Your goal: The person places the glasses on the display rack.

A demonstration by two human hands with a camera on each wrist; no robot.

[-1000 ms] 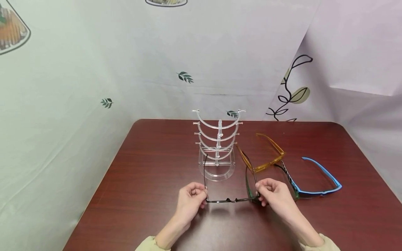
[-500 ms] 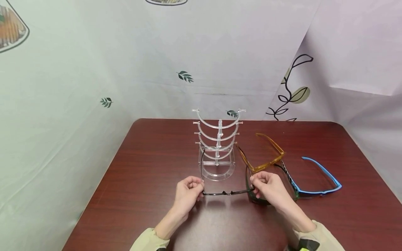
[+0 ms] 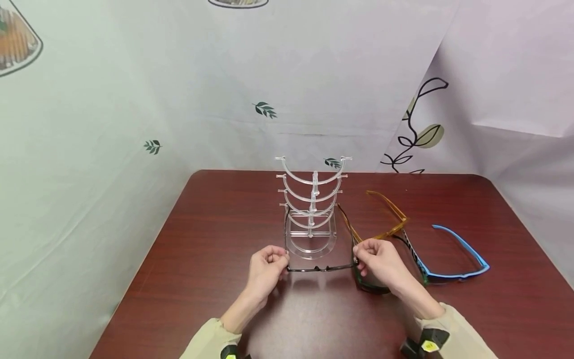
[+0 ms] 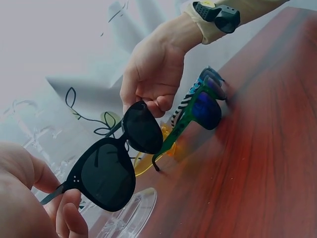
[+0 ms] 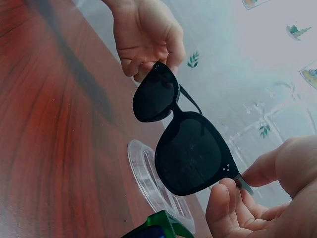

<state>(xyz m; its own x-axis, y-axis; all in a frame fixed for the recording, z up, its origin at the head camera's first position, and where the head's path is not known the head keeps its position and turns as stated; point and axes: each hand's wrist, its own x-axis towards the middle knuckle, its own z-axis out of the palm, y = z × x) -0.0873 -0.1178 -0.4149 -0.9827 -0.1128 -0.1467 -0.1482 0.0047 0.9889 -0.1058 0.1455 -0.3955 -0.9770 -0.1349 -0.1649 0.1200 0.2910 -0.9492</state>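
Observation:
Black sunglasses (image 5: 190, 153) with dark lenses hang level above the table, temples unfolded and pointing away from me. My left hand (image 3: 265, 271) pinches them by the hinge end of the left temple. At the other hinge my right hand (image 3: 381, 262) pinches the right temple between thumb and fingers. Just beyond the temple tips stands a clear display stand (image 3: 311, 212) with several curved tiers, none bearing glasses. In the head view the temple tips overlap its lowest tier; whether they touch it I cannot tell.
Amber glasses (image 3: 399, 227) lie on the table (image 3: 202, 239) right of the stand. Blue-framed glasses (image 3: 466, 275) with striped temple lie farther right. Green-framed sunglasses (image 4: 190, 111) sit beside them, partly hidden behind my right hand in the head view. A pale printed cloth (image 3: 202, 99) hangs behind the table.
Both hands have carried the black sunglasses forward and a little left, toward the stand. The other glasses and the stand have stayed where they were.

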